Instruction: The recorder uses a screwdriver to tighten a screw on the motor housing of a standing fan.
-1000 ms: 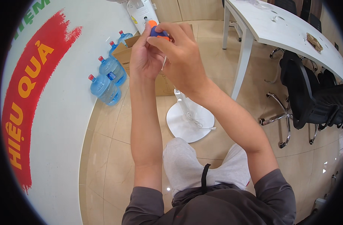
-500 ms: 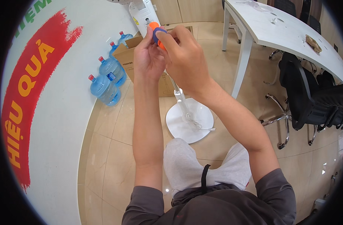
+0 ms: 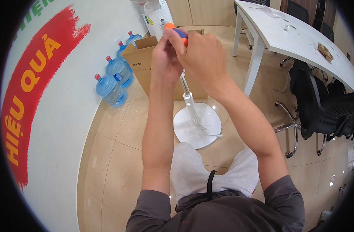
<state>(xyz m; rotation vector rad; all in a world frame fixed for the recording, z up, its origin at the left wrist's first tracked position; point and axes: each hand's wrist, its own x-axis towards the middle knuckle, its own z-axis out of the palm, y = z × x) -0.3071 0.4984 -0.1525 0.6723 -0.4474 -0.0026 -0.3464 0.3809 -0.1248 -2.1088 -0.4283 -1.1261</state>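
Both my hands are raised close together above a white stand. My right hand (image 3: 206, 58) is closed around an orange-and-blue tool handle (image 3: 180, 33), its thumb and fingers hiding much of it. Pressed up against it from the left, my left hand (image 3: 164, 63) has its fingers curled at the same handle; they are partly hidden. Whatever extends from the handle cannot be seen. Below the hands, the stand's white pole (image 3: 188, 100) rises from a round white base (image 3: 181, 129), with a loose white cord (image 3: 201, 127) beside the pole.
An open cardboard box (image 3: 141, 63) stands behind the pole. Several blue water bottles (image 3: 111, 91) line the wall at left, near a white appliance (image 3: 158, 17). A white table (image 3: 277, 29) and black wheeled chairs (image 3: 310, 96) are at right.
Both hands have shifted slightly right with the handle between them. My right hand has turned, its back now facing up more. The whole view has moved a little.
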